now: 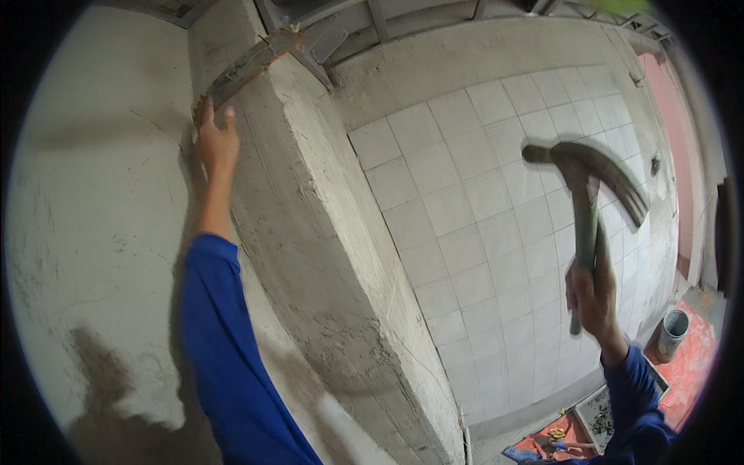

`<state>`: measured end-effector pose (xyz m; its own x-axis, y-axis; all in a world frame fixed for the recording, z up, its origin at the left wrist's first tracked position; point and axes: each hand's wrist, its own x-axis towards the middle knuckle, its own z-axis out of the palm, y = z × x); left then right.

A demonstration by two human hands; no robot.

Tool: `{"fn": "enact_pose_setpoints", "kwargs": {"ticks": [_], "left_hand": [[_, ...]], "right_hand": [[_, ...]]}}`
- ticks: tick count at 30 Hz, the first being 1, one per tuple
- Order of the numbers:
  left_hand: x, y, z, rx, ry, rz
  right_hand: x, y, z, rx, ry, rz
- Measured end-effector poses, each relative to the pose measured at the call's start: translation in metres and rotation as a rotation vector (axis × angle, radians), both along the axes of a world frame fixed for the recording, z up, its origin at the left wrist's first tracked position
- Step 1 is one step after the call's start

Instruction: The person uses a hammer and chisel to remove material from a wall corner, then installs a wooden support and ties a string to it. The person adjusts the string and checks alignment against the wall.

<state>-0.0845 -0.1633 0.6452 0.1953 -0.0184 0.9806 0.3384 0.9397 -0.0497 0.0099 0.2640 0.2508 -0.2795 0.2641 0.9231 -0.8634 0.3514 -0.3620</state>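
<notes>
My right hand (594, 298) is closed around the handle of a claw hammer (587, 209), raised before the tiled wall at the right. The hammer is blurred; its striking face points left and its curved claw right. My left hand (217, 147) reaches up at the upper left with thumb and a finger stretched and apart. Its fingertips are at the lower left end of a rough, dirty strip of board (252, 68) lying slantwise across the top of a concrete column (310, 256). Whether they press on the strip cannot be made out, and some fingers are hidden.
Pale square tiles (480, 232) cover the wall right of the column. A plain plastered wall (101, 194) stands at left. Low at right are a grey bucket (673, 335) on red sheeting (694, 364), a tray of dark material (597, 418) and several hand tools (556, 443). Metal framing (380, 19) runs overhead.
</notes>
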Motion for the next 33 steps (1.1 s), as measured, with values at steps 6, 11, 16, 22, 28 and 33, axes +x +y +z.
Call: {"fn": "enact_pose_setpoints", "kwargs": {"ticks": [6,11,16,22,28,33], "left_hand": [[-0.019,0.079,-0.143,-0.117,-0.089,-0.451],[-0.026,0.084,-0.160,-0.147,-0.164,-0.495],[-0.012,0.087,-0.150,-0.138,-0.339,-0.341],[-0.013,0.111,-0.178,0.180,-0.334,-0.369],[-0.033,0.112,-0.244,0.361,-0.339,0.060],[-0.035,0.149,-0.310,0.573,-0.116,-0.179]], "right_hand": [[-0.055,-0.015,-0.153,-0.210,-0.530,0.322],[-0.113,-0.004,-0.242,-0.249,-0.763,0.569],[-0.197,0.025,-0.321,0.039,-0.864,0.634],[-0.264,0.068,-0.394,0.261,-0.979,0.840],[-0.278,0.084,-0.462,0.395,-1.060,0.865],[-0.284,0.109,-0.474,0.367,-1.102,0.995]]}}
